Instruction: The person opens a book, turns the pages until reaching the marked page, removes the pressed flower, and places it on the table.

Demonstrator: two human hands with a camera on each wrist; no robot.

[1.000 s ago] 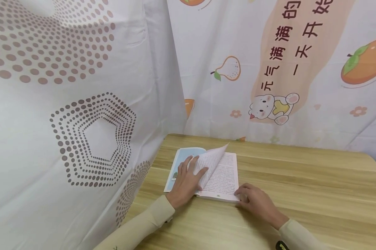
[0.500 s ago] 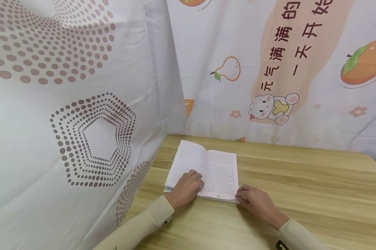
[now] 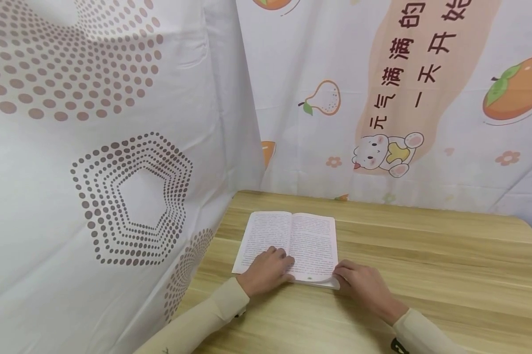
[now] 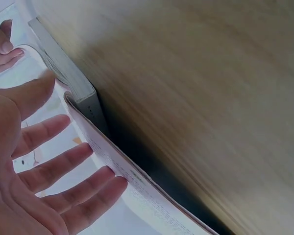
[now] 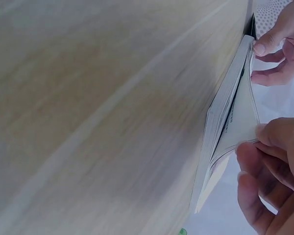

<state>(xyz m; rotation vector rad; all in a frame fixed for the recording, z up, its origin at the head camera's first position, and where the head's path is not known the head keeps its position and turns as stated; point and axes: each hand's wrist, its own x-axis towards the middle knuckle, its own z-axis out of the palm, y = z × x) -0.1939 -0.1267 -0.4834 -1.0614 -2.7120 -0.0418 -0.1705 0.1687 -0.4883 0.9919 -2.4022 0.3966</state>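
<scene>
An open book (image 3: 312,241) lies on the wooden table, with printed text on both facing pages. My left hand (image 3: 267,270) rests on the lower part of the left page, near the fold. In the left wrist view, the fingers of that left hand (image 4: 54,171) are fairly straight and spread against the page. At the book's lower right corner my right hand (image 3: 365,287) pinches a page corner. The right wrist view shows the right hand (image 5: 274,166) with thumb and forefinger on the lifted page (image 5: 242,120), which bows up from the thick page block (image 5: 220,122) beneath.
The wooden table (image 3: 425,260) stretches to the right of the book and in front of it. A white dotted curtain (image 3: 128,295) hangs along the left side. Behind the table hangs a white cloth (image 3: 301,162) printed with fruit and lettering.
A leaf held by my left hand has turned over to the left, covering the blue page, and now lies flat. My right hand stays at the corner, where the page has lifted.
</scene>
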